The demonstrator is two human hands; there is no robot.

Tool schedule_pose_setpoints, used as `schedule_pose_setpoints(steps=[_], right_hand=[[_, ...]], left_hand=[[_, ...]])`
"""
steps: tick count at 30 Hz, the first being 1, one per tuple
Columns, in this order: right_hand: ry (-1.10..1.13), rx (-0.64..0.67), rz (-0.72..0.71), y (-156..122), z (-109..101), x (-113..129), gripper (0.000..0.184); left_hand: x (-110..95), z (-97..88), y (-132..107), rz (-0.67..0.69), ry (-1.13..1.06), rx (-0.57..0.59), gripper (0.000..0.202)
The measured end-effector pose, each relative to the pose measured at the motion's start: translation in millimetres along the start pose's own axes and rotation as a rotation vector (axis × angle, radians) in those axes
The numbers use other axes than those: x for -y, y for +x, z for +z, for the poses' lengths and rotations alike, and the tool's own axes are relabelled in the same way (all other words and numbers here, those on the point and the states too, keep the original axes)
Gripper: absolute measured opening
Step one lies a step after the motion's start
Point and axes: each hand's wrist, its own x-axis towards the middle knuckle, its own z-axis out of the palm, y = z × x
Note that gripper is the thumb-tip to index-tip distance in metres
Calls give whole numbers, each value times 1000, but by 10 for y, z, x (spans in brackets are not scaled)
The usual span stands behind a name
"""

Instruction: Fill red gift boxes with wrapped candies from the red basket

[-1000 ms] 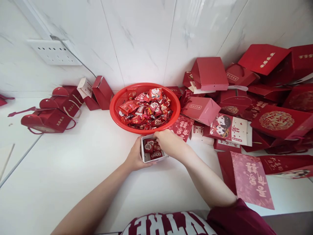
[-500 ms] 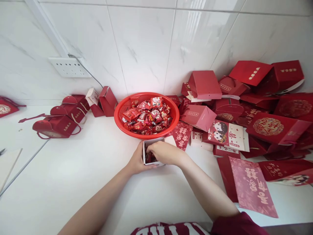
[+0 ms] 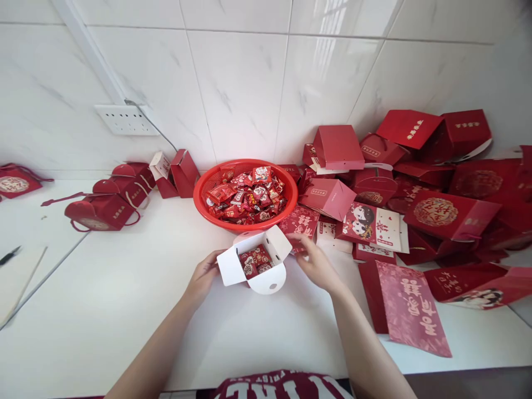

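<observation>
A small gift box (image 3: 254,263) stands on the table with its white inner flaps folded outward. Red wrapped sweets (image 3: 256,261) lie inside it. At the box's left flap is my left hand (image 3: 201,280), fingers stretched along the flap's outer side and partly hidden by it. My right hand (image 3: 313,263) is beside the right flap, its fingers apart and loosely bent, with the fingertips close to the flap's edge; whether they touch cannot be made out. Just behind the box sits a red plastic basket (image 3: 199,206) full of wrapped sweets.
Many red and pink gift boxes (image 3: 453,213) are heaped at the right, with a flat pink box (image 3: 413,305) in front. Closed red boxes (image 3: 103,208) stand at the left. A wall socket (image 3: 127,120) with a cable is on the tiled wall.
My right hand has come out of the box and moved to its right side. My left hand has shifted left. The box's flaps are now spread outward.
</observation>
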Motion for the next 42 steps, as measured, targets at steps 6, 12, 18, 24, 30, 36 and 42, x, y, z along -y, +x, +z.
schedule_pose_setpoints(steps=[6,12,18,24,30,36,42], right_hand=[[46,358,-155,-63,75,132,55],[92,298,-69,-105,214,194,32],[198,-4,69,-167,608,148,32],[253,-54,61,-260,870,231,22],[310,57,147,-300,752,118,35],[159,66,122,-341,680,90,33],[58,81,68,-380,695,134,30]], left_hand=[[-158,302,-75,79,65,-20,58],[-214,439,-77,84,241,-68,45],[-454,599,-272,392,980,-87,38],[-236,909,-474,583,1375,-195,69],[-391,424,-559,408,1464,-66,64],[-277,547,-577,440,1415,-289,77],[-510,-178,-409,16,1525,-514,51]])
